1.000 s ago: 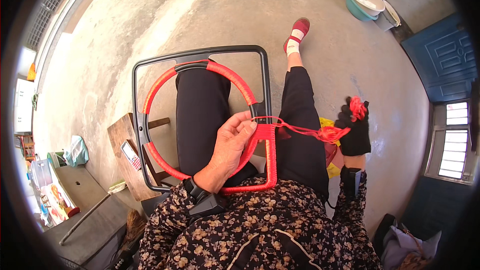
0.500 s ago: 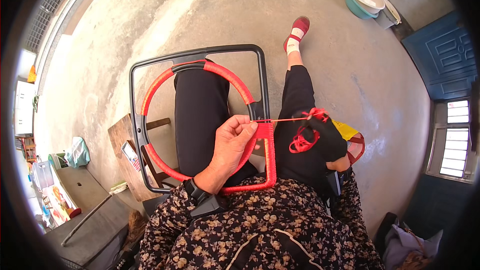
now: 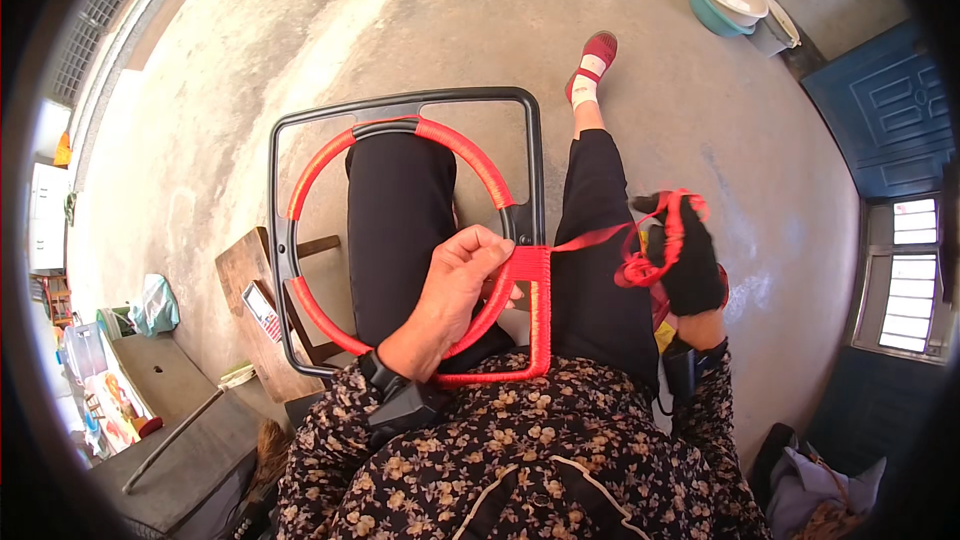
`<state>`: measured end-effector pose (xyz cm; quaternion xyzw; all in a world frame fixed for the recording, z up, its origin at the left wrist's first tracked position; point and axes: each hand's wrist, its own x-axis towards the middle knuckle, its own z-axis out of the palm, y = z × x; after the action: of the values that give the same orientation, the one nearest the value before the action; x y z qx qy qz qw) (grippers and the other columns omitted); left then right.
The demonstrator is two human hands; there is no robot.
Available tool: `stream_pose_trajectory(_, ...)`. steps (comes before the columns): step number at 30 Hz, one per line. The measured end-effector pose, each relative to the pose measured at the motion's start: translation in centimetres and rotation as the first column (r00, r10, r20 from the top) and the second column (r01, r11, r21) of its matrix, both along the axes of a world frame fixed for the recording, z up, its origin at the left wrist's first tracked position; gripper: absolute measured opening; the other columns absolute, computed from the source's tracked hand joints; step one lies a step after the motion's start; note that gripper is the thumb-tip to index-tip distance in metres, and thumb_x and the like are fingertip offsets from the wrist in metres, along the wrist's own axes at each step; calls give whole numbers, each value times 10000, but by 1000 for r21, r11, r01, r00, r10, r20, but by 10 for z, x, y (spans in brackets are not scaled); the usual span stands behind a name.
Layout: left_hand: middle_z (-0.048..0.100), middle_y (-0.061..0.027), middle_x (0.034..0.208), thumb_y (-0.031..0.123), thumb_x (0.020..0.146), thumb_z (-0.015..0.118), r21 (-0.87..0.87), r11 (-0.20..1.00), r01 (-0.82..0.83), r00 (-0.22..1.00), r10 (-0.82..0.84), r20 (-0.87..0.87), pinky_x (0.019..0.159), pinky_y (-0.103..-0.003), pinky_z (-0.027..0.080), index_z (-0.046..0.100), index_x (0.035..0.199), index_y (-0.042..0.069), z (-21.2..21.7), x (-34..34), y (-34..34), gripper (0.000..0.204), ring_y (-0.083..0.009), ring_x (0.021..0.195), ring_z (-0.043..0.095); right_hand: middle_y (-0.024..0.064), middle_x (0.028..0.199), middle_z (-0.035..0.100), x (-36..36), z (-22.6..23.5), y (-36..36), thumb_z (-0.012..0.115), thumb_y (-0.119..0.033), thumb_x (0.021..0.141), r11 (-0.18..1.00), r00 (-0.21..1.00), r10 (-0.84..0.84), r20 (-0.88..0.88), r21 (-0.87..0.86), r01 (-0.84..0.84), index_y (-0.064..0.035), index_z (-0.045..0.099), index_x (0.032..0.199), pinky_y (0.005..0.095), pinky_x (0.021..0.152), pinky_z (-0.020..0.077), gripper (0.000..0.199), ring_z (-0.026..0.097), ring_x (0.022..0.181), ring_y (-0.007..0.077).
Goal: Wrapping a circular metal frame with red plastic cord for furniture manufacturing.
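A black frame (image 3: pixel 408 96), square with a ring inside it, rests across my lap. Red ribbon is wound tightly round parts of the ring and round the near right corner; black stretches of ring show bare at the top and sides. My left hand (image 3: pixel 462 275) pinches the ring and the wrapped joint at the frame's right side, thumb on top. From that joint a loose red ribbon (image 3: pixel 590 238) runs right to my right hand (image 3: pixel 688 265), which wears a black glove and holds the bundled rest of the ribbon. The glove is partly blurred.
A wooden stool (image 3: pixel 245 270) with a phone-like object (image 3: pixel 262 308) on it stands at my left. A grey slab (image 3: pixel 190 450) with a stick and a broom (image 3: pixel 270 455) lies lower left. Basins (image 3: pixel 725 0) stand far right, near a blue door (image 3: pixel 890 110). Something yellow and red sits behind my right hand.
My right hand has moved right and slightly up with the ribbon bundle, and the ribbon now hangs looser and wider. The frame has shifted slightly; my left hand keeps its pinch.
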<state>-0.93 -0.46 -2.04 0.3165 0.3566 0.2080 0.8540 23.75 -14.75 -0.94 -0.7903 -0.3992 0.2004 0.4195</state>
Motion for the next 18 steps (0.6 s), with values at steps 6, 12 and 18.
stream_pose_trajectory(6, 626, -48, 729, 215, 924, 592, 6, 998, 67, 998, -67, 15, 500, -243, 521, 556, 855, 66, -3, 2, -1, 168, -134, 567, 624, 52, 855, 563, 208, -104, -142, 446, -249, 978, 837, 824, -406, -396, 200, 509, -92, 538, 951, 371, 727, 502, 184, 556, 749, 219)
stream_pose_trajectory(12, 630, -58, 804, 190, 967, 507, 16, 999, -33, 997, 32, 72, 634, -256, 526, 549, 919, 43, -16, 0, -5, 160, -123, 699, 624, 81, 1127, 586, 140, -54, -85, 520, -232, 932, 979, 970, -121, -213, 134, 151, -3, 485, 1244, 380, 933, 471, 389, 574, 1052, 212)
stream_pose_trajectory(18, 627, -46, 855, 135, 980, 461, 53, 997, 49, 998, -47, -46, 692, -246, 504, 562, 1010, 11, -5, 6, -6, 163, -104, 738, 603, 110, 1095, 622, -24, -68, 14, 732, -98, 747, 734, 652, 631, -420, 52, -677, -46, 482, 1288, 290, 883, 459, 598, 570, 1034, 152)
